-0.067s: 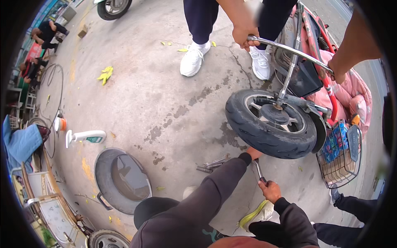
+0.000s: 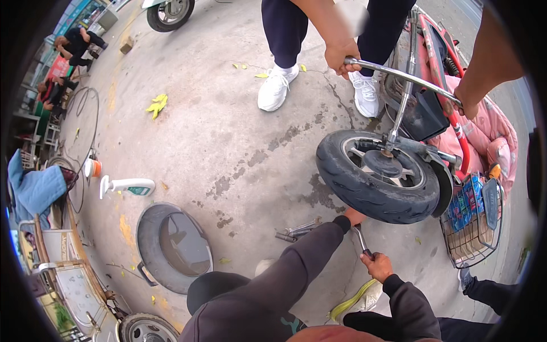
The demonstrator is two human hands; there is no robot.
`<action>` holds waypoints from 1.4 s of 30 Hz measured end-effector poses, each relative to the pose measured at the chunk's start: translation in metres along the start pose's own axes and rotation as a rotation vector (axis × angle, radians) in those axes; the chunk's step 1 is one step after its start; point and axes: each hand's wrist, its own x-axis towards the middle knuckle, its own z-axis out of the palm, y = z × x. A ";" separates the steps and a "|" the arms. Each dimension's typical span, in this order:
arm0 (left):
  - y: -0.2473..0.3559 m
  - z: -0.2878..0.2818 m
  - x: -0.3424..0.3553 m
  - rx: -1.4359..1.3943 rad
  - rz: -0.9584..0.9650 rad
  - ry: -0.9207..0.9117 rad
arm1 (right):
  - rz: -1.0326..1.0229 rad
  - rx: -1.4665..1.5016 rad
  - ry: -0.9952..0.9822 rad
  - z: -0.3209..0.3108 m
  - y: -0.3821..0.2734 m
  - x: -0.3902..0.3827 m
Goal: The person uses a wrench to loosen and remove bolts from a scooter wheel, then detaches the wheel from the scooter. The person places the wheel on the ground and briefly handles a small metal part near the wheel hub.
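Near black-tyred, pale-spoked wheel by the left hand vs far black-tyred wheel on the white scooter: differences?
Pose: the near black-tyred wheel is tipped over, side face up; the far black-tyred wheel on the white scooter stands upright.
Framing: the near wheel shows larger; the far one is cut by the top edge.
Hands: the left hand is at the near wheel's edge; none is near the far wheel.
Shared: black tyres, pale spokes.

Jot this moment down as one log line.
left hand: partly hidden at tyre, grip unclear | right hand: holding dark-handled tool | another person's hands: on handlebar | loose wrench: on ground | tub: holding liquid
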 end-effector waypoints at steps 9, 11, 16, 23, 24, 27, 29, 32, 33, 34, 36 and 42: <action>0.023 -0.070 0.031 -0.135 -0.252 0.163 | -0.344 -0.090 -0.091 -0.111 0.018 0.167; -0.008 -0.066 0.034 0.146 0.019 0.380 | -0.423 -0.230 0.091 -0.117 0.001 0.179; -0.026 -0.072 0.032 0.339 0.051 0.411 | -0.413 -0.177 -0.210 -0.122 -0.009 0.171; -0.020 -0.064 0.035 0.289 0.111 0.849 | -0.271 0.438 -0.599 -0.096 -0.002 0.122; -0.022 -0.063 0.039 0.277 0.003 0.847 | -0.213 0.456 -0.618 -0.100 -0.004 0.128; -0.006 -0.033 0.050 -0.021 -0.181 1.016 | -0.199 0.310 -0.438 -0.099 0.008 0.137; 0.010 -0.031 0.059 -0.130 -0.213 1.082 | -0.357 0.086 -0.164 -0.098 0.014 0.140; -0.008 -0.034 0.043 -0.074 -0.195 1.083 | -0.619 -0.179 0.090 -0.078 0.007 0.139; -0.002 -0.034 0.047 -0.112 -0.212 1.013 | -0.637 -0.237 0.130 -0.086 0.009 0.147; 0.004 -0.034 0.048 -0.150 -0.223 0.940 | -0.654 -0.292 0.169 -0.094 0.011 0.154; 0.002 -0.025 0.048 -0.192 -0.226 0.895 | -0.677 -0.387 0.219 -0.099 0.016 0.166; -0.030 -0.031 0.067 -0.159 -0.150 0.859 | -0.756 -0.450 0.327 -0.101 -0.002 0.185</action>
